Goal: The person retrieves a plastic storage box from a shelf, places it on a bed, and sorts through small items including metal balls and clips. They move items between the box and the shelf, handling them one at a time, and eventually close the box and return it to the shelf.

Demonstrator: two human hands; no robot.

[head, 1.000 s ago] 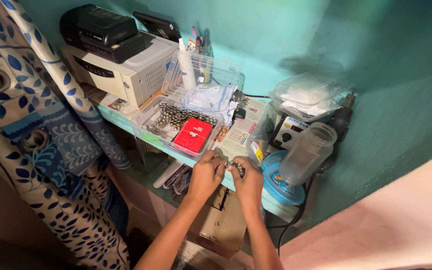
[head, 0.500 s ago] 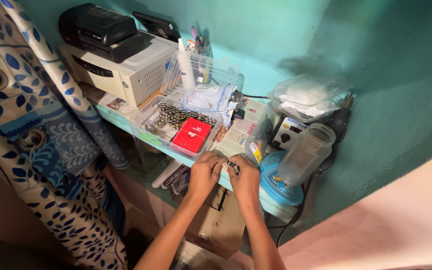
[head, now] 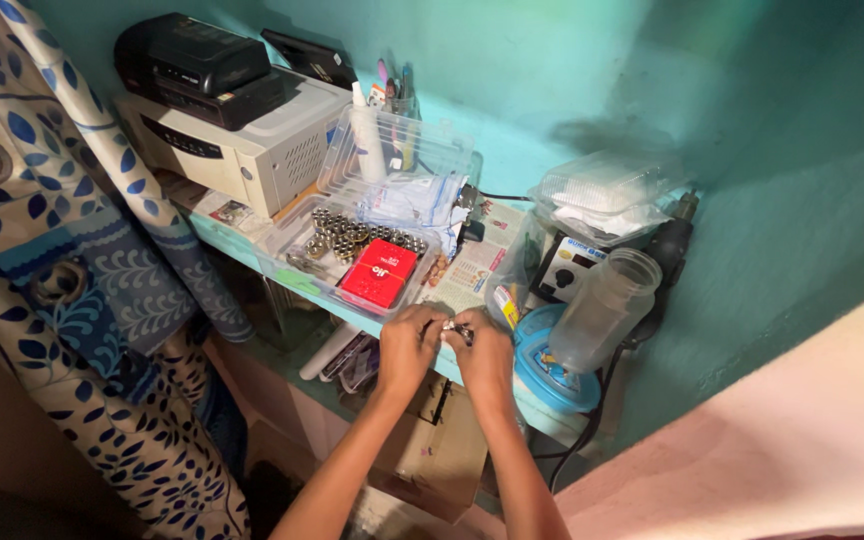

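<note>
we see our left hand (head: 407,345) and right hand (head: 485,350) meeting at the front edge of a turquoise shelf (head: 252,250), fingertips pinched together on a small metal part (head: 458,329) held between them. both grips are closed on that part; it is too small to tell what it is. just behind the left hand lies a red box (head: 379,273) in a clear tray (head: 292,230), beside rows of metal rings (head: 347,232). right of the hands, near the right wrist, sits a blue lid (head: 542,365) with a clear plastic jar (head: 607,310) tilted over it. a white unit (head: 242,145) with a black box (head: 202,65) on top stands at the far left of the shelf. a patterned blue and white curtain (head: 72,300) hangs at left. under the shelf, below our forearms, a cardboard box (head: 442,455) shows.
</note>
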